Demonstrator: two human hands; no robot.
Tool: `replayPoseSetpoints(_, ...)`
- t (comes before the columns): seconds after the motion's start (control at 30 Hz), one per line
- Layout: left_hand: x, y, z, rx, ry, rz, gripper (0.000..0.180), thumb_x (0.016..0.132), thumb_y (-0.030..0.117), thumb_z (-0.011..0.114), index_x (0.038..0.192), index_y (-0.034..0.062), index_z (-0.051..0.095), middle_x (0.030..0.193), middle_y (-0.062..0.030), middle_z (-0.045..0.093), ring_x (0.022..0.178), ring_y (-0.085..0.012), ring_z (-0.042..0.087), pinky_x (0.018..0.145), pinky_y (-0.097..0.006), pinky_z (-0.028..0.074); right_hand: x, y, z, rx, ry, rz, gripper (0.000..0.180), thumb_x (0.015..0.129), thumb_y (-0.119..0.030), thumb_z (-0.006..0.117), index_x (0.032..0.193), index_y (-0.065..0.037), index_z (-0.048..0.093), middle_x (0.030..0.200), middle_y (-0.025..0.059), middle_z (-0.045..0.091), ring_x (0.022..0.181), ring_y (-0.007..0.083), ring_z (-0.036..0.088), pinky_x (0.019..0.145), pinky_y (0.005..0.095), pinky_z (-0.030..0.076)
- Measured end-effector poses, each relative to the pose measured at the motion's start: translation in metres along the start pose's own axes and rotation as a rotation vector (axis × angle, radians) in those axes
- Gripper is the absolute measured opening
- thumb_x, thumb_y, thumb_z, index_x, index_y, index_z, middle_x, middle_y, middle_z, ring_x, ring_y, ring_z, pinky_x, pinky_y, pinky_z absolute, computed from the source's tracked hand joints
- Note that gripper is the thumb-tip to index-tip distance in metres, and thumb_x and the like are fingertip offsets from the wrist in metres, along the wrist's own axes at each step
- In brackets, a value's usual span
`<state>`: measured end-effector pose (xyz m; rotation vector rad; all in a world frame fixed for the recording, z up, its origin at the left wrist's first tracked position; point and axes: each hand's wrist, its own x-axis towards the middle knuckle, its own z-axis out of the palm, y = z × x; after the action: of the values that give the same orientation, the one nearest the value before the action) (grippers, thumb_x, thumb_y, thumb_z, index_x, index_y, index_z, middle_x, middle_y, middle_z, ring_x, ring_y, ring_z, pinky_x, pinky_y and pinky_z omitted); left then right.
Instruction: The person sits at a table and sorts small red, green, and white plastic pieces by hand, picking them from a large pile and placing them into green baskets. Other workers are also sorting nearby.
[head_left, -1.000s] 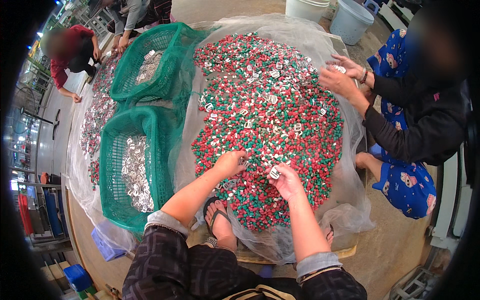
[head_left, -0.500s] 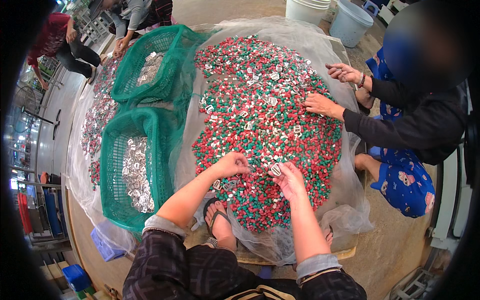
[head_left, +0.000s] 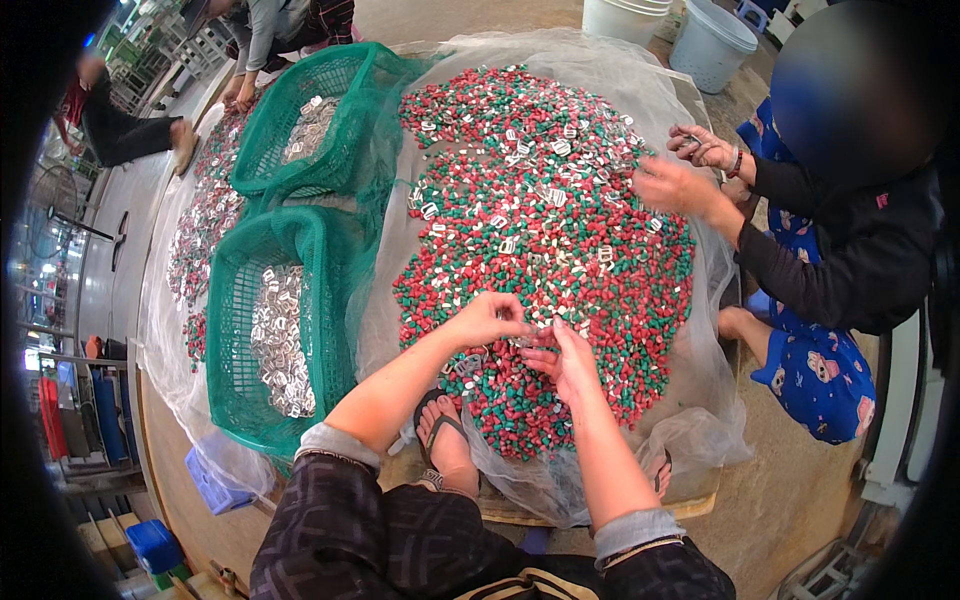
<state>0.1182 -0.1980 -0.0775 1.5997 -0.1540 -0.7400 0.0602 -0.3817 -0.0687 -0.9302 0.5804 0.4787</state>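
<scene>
Clear sheet (head_left: 700, 420) bears red-green pellets (head_left: 560, 230); left hand (head_left: 487, 320), right hand (head_left: 567, 362) fingers curled, grip unclear.

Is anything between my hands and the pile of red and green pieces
Nothing visible does. Your left hand and right hand already rest on the near edge of the pile of red and green pieces.

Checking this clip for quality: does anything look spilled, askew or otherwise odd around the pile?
Nothing stands out. The left hand and right hand rest together on the near edge of the red, green and white pile, which stays on its netting sheet. The green basket of silvery pieces sits upright beside it.
</scene>
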Motion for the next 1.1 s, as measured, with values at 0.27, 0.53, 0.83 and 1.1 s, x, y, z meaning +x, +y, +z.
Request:
replayPoseSetpoints(0.27, -0.026, -0.015, -0.038, -0.353, 0.085, -0.055, 0.02, 0.07, -0.005, 0.049, 0.084, 0.0087, 0.044, 0.076, -0.0075, 0.06, 0.058, -0.0124, 0.055, 0.051, -0.024, 0.043, 0.015, 0.007, -0.034, -0.309, 0.156, -0.114, 0.016, 0.089, -0.019, 0.055, 0.094, -0.004, 0.057, 0.076, 0.0043, 0.06, 0.056, 0.0113, 0.059, 0.047, 0.0214, 0.045)
replayPoseSetpoints(0.53, -0.048, -0.041, -0.028, 0.395, 0.15, -0.011, 0.023, 0.066, 0.018, 0.076, 0.08, 0.0063, 0.061, 0.071, -0.0005, 0.059, 0.058, -0.0109, 0.052, 0.055, -0.026, 0.043, 0.018, 0.019, -0.031, -0.57, 0.099, -0.244, 0.014, 0.087, -0.017, 0.057, 0.089, -0.003, 0.058, 0.069, 0.0029, 0.059, 0.052, 0.0083, 0.053, 0.046, 0.0207, 0.042)
replayPoseSetpoints(0.83, -0.082, -0.06, -0.005, 0.956, 0.247, -0.004, 0.027, 0.062, 0.021, 0.077, 0.08, 0.0083, 0.061, 0.078, -0.0076, 0.063, 0.072, -0.0275, 0.062, 0.067, -0.038, 0.049, 0.015, 0.029, -0.024, -0.7, 0.083, -0.25, 0.015, 0.084, -0.015, 0.06, 0.087, -0.001, 0.06, 0.067, 0.0019, 0.059, 0.05, 0.0082, 0.052, 0.047, 0.0238, 0.042)
replayPoseSetpoints(1.1, -0.075, -0.041, 0.001, 0.431, 0.058, 0.039, 0.024, 0.067, 0.02, 0.077, 0.082, 0.0068, 0.063, 0.066, -0.0009, 0.058, 0.064, -0.0111, 0.055, 0.06, -0.028, 0.045, -0.003, 0.031, -0.003, -0.499, -0.036, 0.111, 0.034, 0.088, -0.036, 0.054, 0.093, -0.002, 0.06, 0.073, 0.0053, 0.061, 0.058, 0.0138, 0.06, 0.048, 0.0255, 0.048)
